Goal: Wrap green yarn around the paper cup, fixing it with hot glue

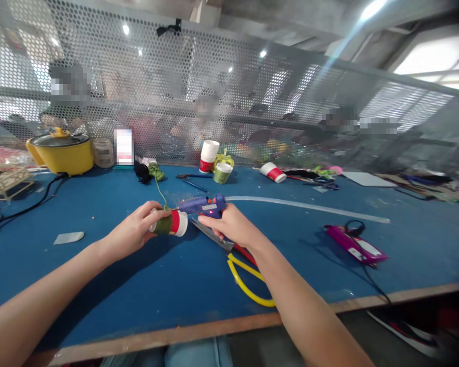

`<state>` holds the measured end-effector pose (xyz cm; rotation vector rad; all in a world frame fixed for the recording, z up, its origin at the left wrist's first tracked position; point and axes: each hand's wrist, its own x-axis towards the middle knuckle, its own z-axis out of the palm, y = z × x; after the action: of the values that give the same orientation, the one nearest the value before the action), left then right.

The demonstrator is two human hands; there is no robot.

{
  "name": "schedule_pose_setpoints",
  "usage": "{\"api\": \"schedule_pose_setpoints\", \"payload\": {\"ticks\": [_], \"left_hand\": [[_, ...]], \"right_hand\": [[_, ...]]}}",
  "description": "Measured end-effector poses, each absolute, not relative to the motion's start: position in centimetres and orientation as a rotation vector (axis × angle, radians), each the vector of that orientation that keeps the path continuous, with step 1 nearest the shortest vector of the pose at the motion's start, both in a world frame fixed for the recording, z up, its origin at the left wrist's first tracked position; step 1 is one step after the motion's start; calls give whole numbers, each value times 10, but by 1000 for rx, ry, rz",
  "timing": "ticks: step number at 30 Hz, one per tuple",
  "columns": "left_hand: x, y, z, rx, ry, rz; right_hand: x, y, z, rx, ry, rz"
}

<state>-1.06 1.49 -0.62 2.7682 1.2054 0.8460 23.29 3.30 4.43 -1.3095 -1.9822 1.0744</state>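
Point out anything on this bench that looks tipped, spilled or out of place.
The red-and-white cup near the back, right of centre, lies on its side; it looks odd because the cup stack and green-wrapped cup to its left stand upright. No spill shows around it.

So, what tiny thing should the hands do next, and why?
Perhaps the right hand should dab glue on the red band of the paper cup, beside the green yarn. The left hand holds the cup, the glue gun points its tip near there, and the band shows uncovered.
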Motion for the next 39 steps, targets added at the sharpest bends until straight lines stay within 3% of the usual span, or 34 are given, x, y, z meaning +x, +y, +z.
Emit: {"api": "schedule_pose_setpoints", "payload": {"ticks": [39], "left_hand": [[-16, 18, -8, 2696, 1198, 872]], "right_hand": [[232, 25, 50, -1399, -2092, 938]]}}
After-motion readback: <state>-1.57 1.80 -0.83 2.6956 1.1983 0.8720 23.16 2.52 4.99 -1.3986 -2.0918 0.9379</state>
